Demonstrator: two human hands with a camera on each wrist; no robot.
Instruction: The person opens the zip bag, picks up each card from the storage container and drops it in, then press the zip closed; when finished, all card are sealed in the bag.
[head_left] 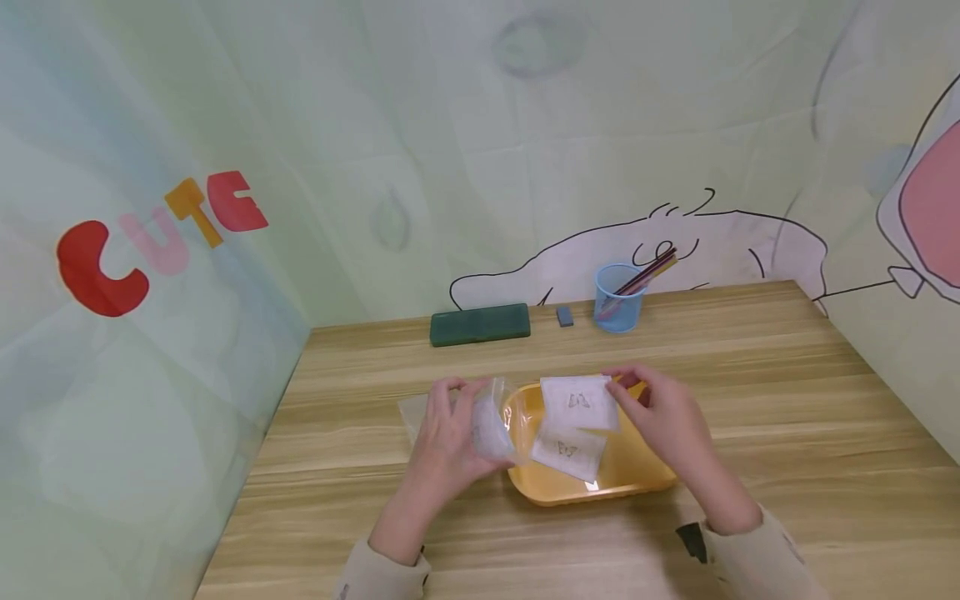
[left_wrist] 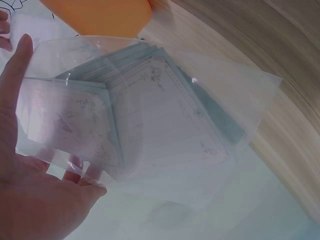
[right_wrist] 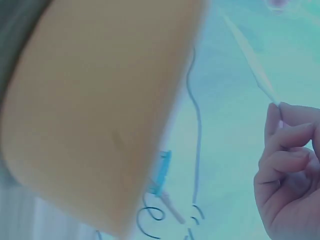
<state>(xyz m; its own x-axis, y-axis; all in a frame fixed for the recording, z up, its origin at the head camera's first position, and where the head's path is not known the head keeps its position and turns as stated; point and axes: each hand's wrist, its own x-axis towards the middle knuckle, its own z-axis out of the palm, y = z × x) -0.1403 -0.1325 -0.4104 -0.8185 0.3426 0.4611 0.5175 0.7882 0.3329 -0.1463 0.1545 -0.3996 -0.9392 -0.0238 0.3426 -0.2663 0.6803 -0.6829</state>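
A white card [head_left: 577, 402] is over the back of the yellow tray [head_left: 636, 468], its long axis running left to right in the head view, printed face toward the head camera. The right hand [head_left: 666, 412] pinches its right end; the right wrist view shows it nearly edge-on, slanting up and away from the fingertips. A second card [head_left: 568, 452] is partly below it, its long side sloping down rightward. The left hand [head_left: 444, 443] grips a clear bag [head_left: 492, 427] of cards at the tray's left end. Behind are a green case [head_left: 480, 325], a small blue block [head_left: 565, 317] and a blue cup [head_left: 618, 302] of pencils, leaning right.
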